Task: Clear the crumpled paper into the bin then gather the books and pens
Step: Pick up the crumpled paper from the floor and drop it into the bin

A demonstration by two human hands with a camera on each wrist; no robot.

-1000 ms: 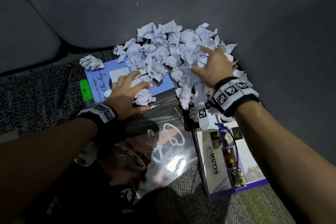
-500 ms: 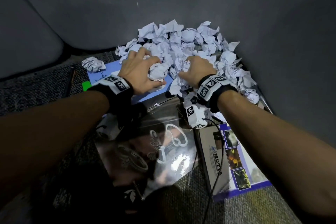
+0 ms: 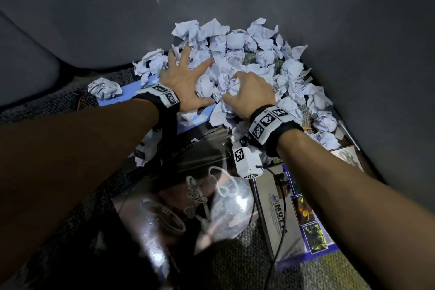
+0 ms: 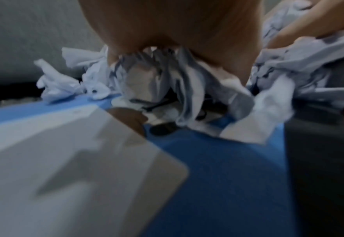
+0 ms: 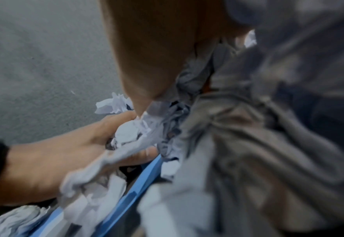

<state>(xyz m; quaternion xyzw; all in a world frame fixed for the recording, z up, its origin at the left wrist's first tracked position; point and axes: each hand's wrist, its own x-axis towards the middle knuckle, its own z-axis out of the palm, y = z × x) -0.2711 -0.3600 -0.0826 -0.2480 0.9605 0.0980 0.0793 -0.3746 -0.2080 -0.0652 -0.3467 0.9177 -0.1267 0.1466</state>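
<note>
Paper pile (image 3: 259, 59) is sitting on the carpet (image 3: 235, 266) against the grey wall, spilling onto a blue book (image 3: 131, 99). Glossy dark book (image 3: 188, 195) and a photo book (image 3: 301, 214) are lying nearer. Left hand (image 3: 186, 77) is pressing splayed, straight fingers into the pile; right hand (image 3: 251, 92) is gripping a wad of it.

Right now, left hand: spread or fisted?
Spread. Head view shows the left hand with fingers splayed flat on the paper pile; the right hand curls round a wad.
</note>
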